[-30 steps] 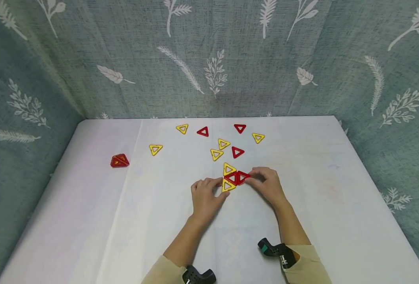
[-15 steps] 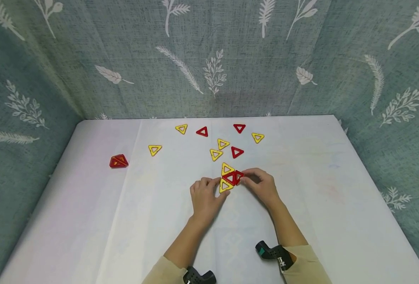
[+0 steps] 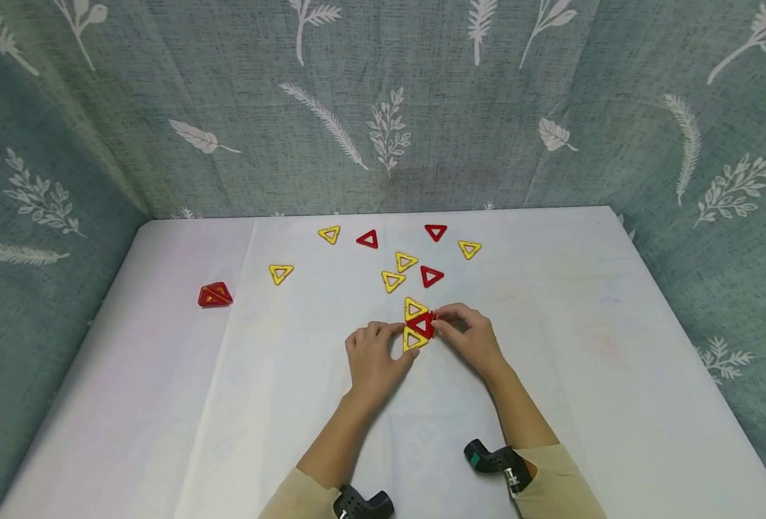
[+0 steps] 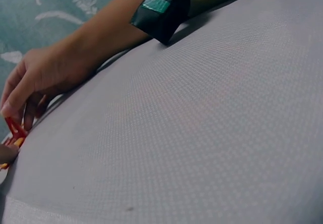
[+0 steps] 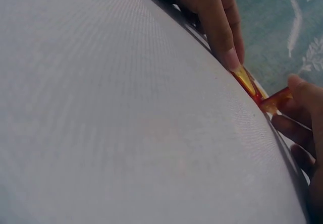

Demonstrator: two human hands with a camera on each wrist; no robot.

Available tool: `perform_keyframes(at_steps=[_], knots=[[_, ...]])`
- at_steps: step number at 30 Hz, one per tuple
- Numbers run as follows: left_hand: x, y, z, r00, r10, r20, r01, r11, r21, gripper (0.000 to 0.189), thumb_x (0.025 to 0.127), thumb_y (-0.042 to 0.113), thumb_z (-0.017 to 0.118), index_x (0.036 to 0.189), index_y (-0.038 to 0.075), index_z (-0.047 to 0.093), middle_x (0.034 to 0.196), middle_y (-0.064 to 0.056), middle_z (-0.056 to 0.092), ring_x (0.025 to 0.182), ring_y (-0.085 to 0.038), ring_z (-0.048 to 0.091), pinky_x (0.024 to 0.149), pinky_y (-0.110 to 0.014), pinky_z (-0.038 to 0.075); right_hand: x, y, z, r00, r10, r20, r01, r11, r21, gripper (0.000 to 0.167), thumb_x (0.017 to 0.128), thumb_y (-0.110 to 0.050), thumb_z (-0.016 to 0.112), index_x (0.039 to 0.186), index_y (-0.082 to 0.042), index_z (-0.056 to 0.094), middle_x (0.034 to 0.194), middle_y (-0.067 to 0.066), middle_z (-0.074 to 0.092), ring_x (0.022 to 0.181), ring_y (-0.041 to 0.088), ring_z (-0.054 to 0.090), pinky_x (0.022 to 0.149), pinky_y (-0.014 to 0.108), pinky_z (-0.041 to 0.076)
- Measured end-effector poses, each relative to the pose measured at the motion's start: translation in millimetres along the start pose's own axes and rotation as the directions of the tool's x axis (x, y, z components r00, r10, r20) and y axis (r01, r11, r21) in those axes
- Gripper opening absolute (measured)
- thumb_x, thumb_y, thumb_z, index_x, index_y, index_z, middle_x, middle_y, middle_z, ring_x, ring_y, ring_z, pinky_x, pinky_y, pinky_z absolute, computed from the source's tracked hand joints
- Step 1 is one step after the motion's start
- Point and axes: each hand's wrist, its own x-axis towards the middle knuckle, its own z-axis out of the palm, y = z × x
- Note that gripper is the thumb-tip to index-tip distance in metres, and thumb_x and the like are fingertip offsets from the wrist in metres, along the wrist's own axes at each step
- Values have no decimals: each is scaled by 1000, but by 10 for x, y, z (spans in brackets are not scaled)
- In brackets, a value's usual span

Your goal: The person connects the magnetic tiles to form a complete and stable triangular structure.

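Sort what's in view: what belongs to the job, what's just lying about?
In the job:
tilted hollow red plastic triangle, pinched by the right grip
flat hollow red plastic triangle beside it
two hollow yellow plastic triangles, the nearer held by the left grip

Apparently lying about:
five loose hollow yellow plastic triangles
three loose hollow red plastic triangles
faceted red plastic shape, far left

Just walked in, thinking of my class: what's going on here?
A person's right hand pinches a raised red triangle beside a flat red triangle on the white table. The left hand holds the nearer yellow triangle, which adjoins the flat one, as does a farther yellow triangle. Eight loose triangles lie beyond, and a red shape sits off to the left.
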Motion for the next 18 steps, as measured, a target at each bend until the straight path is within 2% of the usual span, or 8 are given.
perform_keyframes(at_steps=[11,18], knots=[[-14,-12,-36,994,109,13,-107,992,-67,50,75,33,78,119,16,64,91,4,65,88,-17,51,98,-46,28,-1,9,6,1000,18,9,-18,999,30,19,84,-9,71,101,-5,66,90,6,72,86,18,65,85,25,50],[-11,-17,-42,989,149,3,-148,987,-69,48,75,35,79,118,17,66,92,2,69,90,-17,56,98,-46,30,-5,28,-34,997,55,46,-56,998,32,24,84,-11,71,107,-7,68,94,5,72,92,17,64,87,30,50]])
